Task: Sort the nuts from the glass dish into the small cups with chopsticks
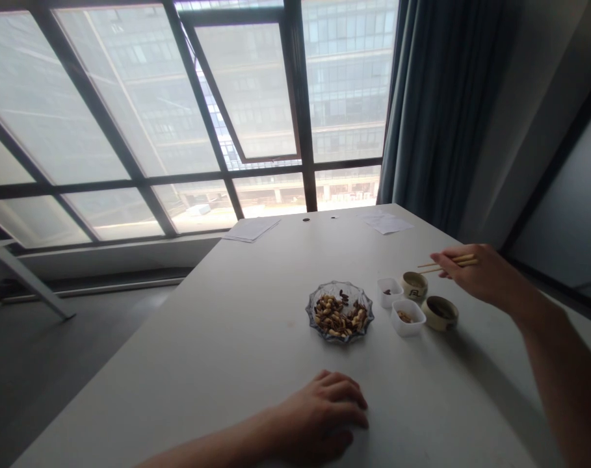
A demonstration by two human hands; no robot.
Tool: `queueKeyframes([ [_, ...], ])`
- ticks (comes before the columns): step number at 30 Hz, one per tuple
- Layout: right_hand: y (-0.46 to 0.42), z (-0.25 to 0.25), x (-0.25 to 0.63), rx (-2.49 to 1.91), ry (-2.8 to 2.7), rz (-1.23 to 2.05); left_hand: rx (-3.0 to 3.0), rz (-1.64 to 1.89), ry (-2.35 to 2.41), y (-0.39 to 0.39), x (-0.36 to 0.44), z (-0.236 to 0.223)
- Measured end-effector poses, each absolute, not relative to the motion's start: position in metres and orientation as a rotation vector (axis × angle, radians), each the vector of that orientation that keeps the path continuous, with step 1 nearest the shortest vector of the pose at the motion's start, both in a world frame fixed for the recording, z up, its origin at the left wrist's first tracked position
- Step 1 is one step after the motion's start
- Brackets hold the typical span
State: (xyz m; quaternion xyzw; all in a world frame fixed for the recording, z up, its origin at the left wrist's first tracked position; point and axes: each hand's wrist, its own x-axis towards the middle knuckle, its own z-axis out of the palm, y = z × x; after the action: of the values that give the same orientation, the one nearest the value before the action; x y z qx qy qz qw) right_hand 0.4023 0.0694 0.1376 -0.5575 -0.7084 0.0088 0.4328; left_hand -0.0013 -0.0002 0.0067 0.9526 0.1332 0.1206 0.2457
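Observation:
My right hand (pixel 475 276) is shut on a pair of wooden chopsticks (pixel 446 264), whose tips point left and hang above two small cups. Those are ceramic cups (pixel 415 286) (pixel 440 313), with dark contents in the nearer one. Beside them stand two small clear plastic tubs (pixel 390 292) (pixel 408 317), each holding a little food. Left of these sits a faceted glass dish (pixel 339 313) piled with peanuts and some darker beans. My left hand (pixel 319 413) rests on the white table (pixel 188 351) near its front edge, holding nothing, a little in front of the dish.
Loose sheets of paper (pixel 251 229) (pixel 387 224) and small dark specks (pixel 305 220) lie at the table's far end. Behind it is a large window (pixel 105 130), with a blue-grey curtain (pixel 441 97) to the right. The table's left edge drops to a grey floor.

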Motion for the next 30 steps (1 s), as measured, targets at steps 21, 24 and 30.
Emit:
queueKeyframes([
  [21, 0.057, 0.121, 0.306, -1.130, -2.009, 0.419, 2.622, 0.331, 0.360, 0.000, -0.001, 0.007],
  [24, 0.062, 0.105, 0.292, -1.078, -2.054, 0.436, 2.622, 0.336, 0.362, 0.000, -0.001, 0.006],
  [30, 0.071, 0.080, 0.277, -1.077, -1.974, 0.575, 2.608, 0.383, 0.347, 0.000, -0.001, 0.004],
])
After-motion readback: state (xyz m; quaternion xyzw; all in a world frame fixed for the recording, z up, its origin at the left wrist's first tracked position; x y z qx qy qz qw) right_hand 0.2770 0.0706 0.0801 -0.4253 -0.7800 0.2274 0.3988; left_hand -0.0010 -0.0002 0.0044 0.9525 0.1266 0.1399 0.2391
